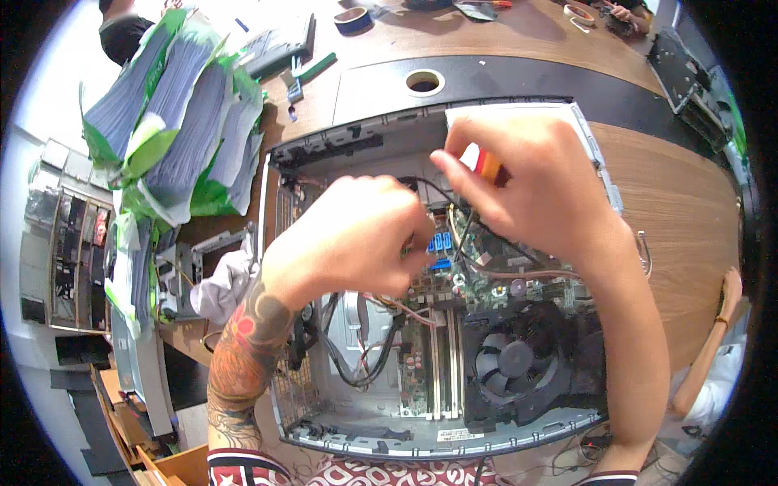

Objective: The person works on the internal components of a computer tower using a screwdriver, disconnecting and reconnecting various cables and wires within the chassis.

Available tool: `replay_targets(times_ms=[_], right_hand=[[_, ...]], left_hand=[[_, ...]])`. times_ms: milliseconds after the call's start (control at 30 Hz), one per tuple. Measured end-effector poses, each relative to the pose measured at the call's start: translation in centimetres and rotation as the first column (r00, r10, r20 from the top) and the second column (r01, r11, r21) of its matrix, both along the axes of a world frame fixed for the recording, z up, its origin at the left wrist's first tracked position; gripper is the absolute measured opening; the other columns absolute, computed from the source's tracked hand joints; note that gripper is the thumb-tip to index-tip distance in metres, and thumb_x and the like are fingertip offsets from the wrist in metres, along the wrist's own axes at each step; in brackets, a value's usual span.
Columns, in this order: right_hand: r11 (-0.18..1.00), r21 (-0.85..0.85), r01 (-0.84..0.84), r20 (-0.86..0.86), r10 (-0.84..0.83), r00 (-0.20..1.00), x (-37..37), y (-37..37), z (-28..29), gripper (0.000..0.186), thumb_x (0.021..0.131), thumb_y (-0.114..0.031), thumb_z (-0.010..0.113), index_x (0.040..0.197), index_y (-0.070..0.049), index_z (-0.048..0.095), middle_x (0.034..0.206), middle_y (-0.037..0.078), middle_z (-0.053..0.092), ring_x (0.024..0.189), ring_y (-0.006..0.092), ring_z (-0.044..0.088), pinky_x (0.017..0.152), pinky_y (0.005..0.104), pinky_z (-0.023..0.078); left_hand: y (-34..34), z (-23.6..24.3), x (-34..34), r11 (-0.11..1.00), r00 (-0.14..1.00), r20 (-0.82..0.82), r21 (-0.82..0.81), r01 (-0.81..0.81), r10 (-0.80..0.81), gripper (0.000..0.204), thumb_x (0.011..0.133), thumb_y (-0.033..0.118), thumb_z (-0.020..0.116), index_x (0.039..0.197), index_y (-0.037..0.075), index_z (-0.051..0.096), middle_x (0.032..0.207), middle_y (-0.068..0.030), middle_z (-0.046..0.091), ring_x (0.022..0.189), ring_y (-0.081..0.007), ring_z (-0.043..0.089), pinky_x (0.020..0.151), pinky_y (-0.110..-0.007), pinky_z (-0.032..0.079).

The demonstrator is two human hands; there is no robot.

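An open desktop computer case (519,433) lies flat in front of me, its inside showing. My left hand (348,231) is over the middle of the case with its fingers curled shut; whatever they hold is hidden. My right hand (531,182) is curled above the far right part, thumb stretched toward the left. A red and yellow handle (489,166), perhaps a screwdriver's, shows in its grip. Between and below the hands are blue connectors (439,242) and cables (462,243). A black fan (515,356) sits at the near right, beside pale memory slots (446,364).
A tall stack of papers in green wrapping (162,121) stands at the left, near a crumpled grey cloth (225,287). Tape rolls (425,83) and a green-handled tool (316,67) lie beyond the case. Another person's arm (713,340) reaches in at the right.
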State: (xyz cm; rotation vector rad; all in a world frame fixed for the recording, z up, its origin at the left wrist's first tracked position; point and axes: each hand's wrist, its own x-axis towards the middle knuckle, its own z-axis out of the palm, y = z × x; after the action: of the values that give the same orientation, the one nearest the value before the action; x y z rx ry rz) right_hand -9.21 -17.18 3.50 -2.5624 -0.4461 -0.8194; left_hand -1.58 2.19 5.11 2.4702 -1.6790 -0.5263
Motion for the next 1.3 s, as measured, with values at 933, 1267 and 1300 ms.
replay_targets(times_ms=[933,1267,1300], right_hand=[[0.999,0.038,0.015,-0.044,-0.013,0.999,0.0,-0.1,-0.3,0.014,0.086,-0.017,0.063,0.088,-0.004,0.068,0.07,0.019,0.068,0.069,0.0375,0.07,0.065,0.0465,0.057],[0.999,0.04,0.021,-0.042,-0.019,0.999,0.1,-0.3,-0.4,0.015,0.085,-0.018,0.065,0.087,-0.004,0.068,0.069,0.019,0.068,0.069,0.0374,0.071,0.065,0.046,0.058],[0.999,0.037,0.014,-0.036,-0.013,0.999,0.1,-0.2,-0.3,0.015,0.085,-0.018,0.065,0.087,-0.004,0.068,0.069,0.019,0.068,0.069,0.0372,0.071,0.065,0.046,0.058]], left_hand=[[-0.5,-0.6,1.1,0.987,0.941,-0.338,0.143,0.075,-0.022,0.01,0.073,0.008,0.068,0.077,-0.001,0.065,0.071,-0.0166,0.064,0.066,-0.0321,0.063,0.065,-0.041,0.049],[-0.7,-1.0,1.1,0.999,0.963,-0.265,0.019,0.05,-0.043,0.016,0.068,0.017,0.065,0.067,0.001,0.063,0.067,-0.0144,0.065,0.066,-0.0348,0.065,0.066,-0.041,0.052],[-0.5,-1.1,1.0,0.999,0.974,-0.222,-0.008,0.052,-0.053,0.016,0.068,0.017,0.065,0.068,0.001,0.063,0.068,-0.0147,0.066,0.068,-0.035,0.066,0.068,-0.041,0.053]])
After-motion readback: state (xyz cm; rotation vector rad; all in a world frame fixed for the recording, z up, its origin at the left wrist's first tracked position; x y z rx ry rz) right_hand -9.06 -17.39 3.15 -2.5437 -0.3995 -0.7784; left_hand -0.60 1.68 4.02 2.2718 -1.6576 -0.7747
